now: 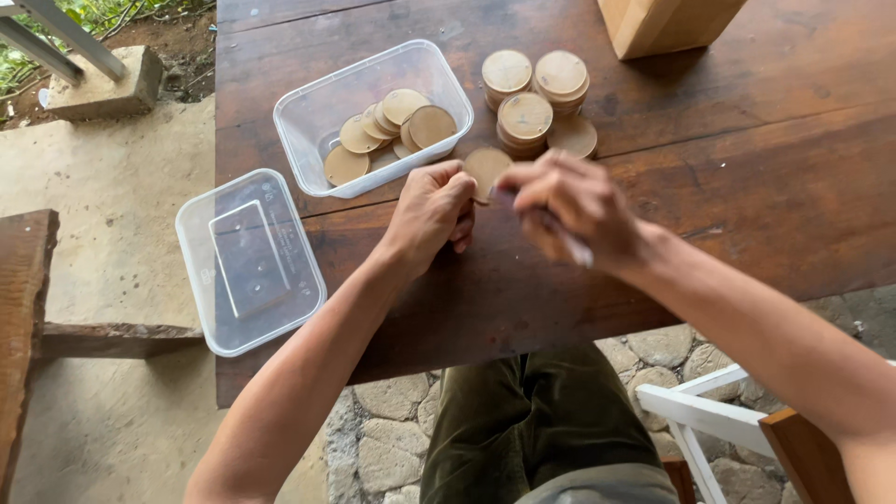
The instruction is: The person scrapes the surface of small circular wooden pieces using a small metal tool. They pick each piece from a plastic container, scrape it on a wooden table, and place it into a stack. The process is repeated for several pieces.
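The left hand (431,210) is pinching a round tan wooden disc (486,169) by its near edge, just above the dark wooden table (747,187). The right hand (569,207) is closing its grip on a thin whitish tool (577,250), touching the disc's right side; 4 disc stacks (537,101) are lying just beyond.

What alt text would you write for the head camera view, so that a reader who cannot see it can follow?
Seen from above, a person's left hand holds a round wooden disc over a dark wooden table while the right hand works at it with a thin tool. Beside them are a clear plastic tub of discs, its lid, and stacked discs.
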